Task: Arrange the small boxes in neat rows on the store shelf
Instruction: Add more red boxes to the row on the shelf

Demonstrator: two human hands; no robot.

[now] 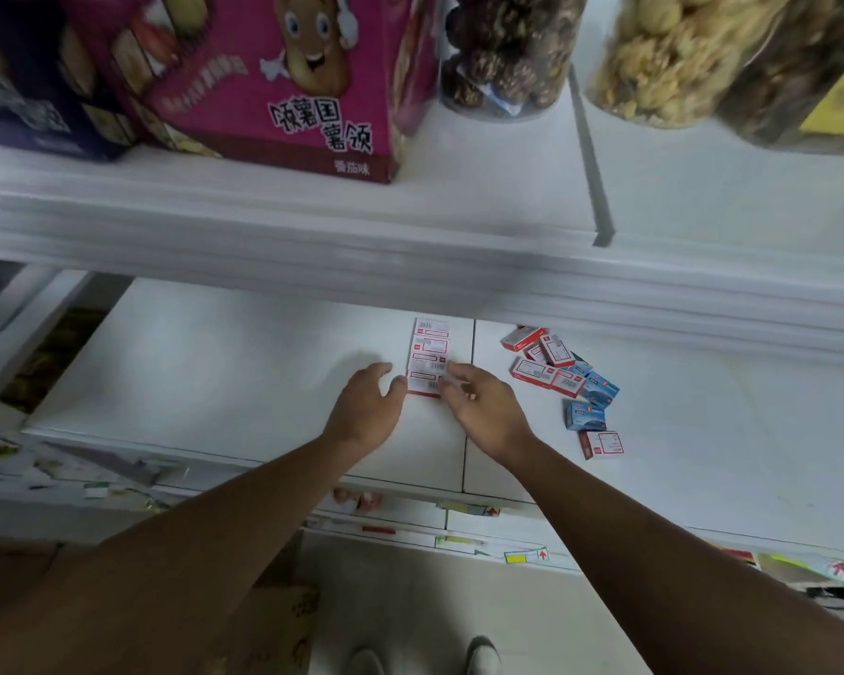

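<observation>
Fingertips of both hands are closing on the near end of a row of red-and-white boxes point(429, 355): the left hand point(367, 411) is touching its left edge with spread fingers, the right hand point(478, 406) is pinching the nearest box. This looks like squaring the row. Next would be fetching from the loose pile point(564, 377) lying to the right on the lower shelf point(215, 362). On the far upper shelf, clear jars point(507, 56) are holding what look like nuts.

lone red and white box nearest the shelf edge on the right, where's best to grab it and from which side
Pinch the red and white box across its two long sides, coming straight down from above. It lies flat, label up and slightly skewed, apart from the loose pile, so those sides are open. The right hand is nearer; it now rests at the row of boxes.
</observation>
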